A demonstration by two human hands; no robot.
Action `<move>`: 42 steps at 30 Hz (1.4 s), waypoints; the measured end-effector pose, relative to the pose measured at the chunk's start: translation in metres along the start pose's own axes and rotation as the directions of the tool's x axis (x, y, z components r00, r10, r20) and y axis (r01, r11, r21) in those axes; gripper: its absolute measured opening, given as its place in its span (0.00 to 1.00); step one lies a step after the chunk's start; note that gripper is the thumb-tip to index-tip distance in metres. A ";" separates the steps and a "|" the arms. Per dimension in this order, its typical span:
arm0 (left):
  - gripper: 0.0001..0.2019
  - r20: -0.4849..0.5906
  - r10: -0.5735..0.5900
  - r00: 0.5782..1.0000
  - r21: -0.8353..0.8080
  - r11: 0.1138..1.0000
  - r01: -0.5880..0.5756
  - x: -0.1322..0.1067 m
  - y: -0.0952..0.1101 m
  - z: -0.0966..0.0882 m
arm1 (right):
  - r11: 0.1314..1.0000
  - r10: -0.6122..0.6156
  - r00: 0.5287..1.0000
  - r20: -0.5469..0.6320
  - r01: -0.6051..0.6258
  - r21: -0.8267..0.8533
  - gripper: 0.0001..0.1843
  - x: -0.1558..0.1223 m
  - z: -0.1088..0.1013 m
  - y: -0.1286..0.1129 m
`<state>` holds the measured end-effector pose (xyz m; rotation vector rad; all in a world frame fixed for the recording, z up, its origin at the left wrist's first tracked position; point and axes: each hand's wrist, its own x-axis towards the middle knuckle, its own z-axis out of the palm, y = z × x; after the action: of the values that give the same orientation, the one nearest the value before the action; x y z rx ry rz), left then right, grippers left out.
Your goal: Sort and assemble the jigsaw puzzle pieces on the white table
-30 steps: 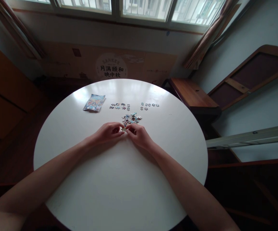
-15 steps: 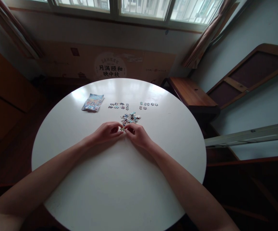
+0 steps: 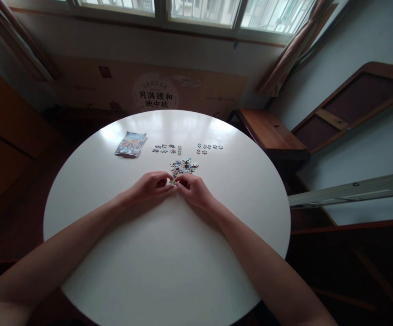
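Note:
My left hand (image 3: 152,185) and my right hand (image 3: 194,190) meet fingertip to fingertip over the round white table (image 3: 169,253). Both pinch a small jigsaw piece (image 3: 173,182) held between them. Just beyond the fingers lies a heap of loose coloured puzzle pieces (image 3: 184,166). Farther back, two short rows of separated pieces lie flat: a left row (image 3: 167,149) and a right row (image 3: 208,148). A printed puzzle bag (image 3: 130,144) rests at the table's far left.
A dark wooden bench (image 3: 271,136) stands behind the table on the right. A framed wooden panel (image 3: 356,102) leans on the right wall. Cardboard with printed characters (image 3: 155,93) lines the wall below the window. A wooden cabinet (image 3: 6,136) is at left.
Both hands stay pinched together on the piece. Only the view has shifted slightly; nothing on the table has moved.

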<state>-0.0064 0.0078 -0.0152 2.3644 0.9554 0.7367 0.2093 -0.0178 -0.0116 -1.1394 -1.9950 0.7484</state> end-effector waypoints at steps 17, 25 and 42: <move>0.13 -0.004 0.001 1.000 0.007 1.000 -0.001 0.000 0.001 0.000 | 1.000 0.001 1.000 0.002 -0.001 0.004 0.07 0.000 0.000 0.001; 0.12 -0.001 0.000 1.000 0.001 1.000 0.000 0.000 0.004 -0.001 | 1.000 -0.009 1.000 0.001 0.009 0.012 0.07 0.000 0.001 0.002; 0.12 -0.009 0.005 1.000 -0.001 1.000 -0.005 0.001 0.003 0.000 | 1.000 -0.019 1.000 -0.002 0.019 0.013 0.08 0.000 0.002 0.005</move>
<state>-0.0048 0.0065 -0.0131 2.3651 0.9525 0.7498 0.2098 -0.0158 -0.0164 -1.1116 -1.9938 0.7488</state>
